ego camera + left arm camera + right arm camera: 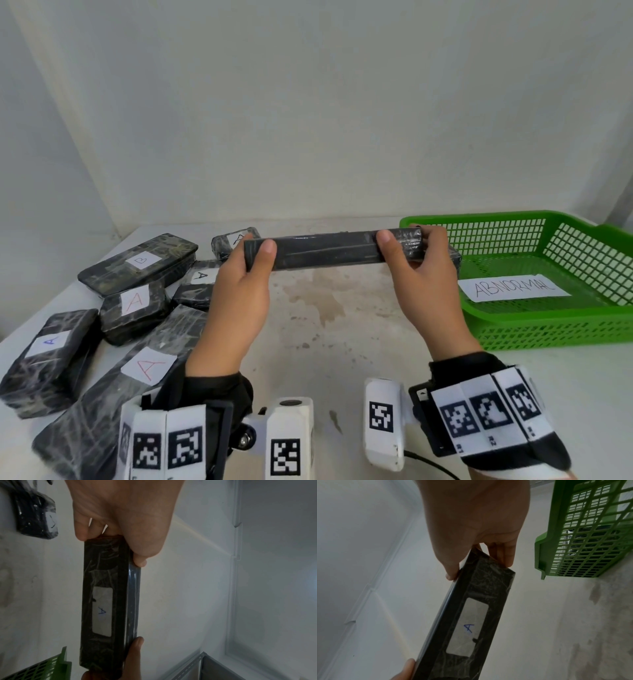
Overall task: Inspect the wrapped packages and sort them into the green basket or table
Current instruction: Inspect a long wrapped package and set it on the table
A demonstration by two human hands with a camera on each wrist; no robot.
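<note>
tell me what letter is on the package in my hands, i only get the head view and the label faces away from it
Observer: The right wrist view shows the label on the far face of the package. It reads A, in blue ink.
Operator: ok is the label clean
Observer: Not quite. A small dark mark sits at one long edge of the label. I cannot tell what it is.
Operator: where are my left fingers behind it
Observer: In the left wrist view, the fingers of the left hand curl over the end of the package, short of the label.
</note>
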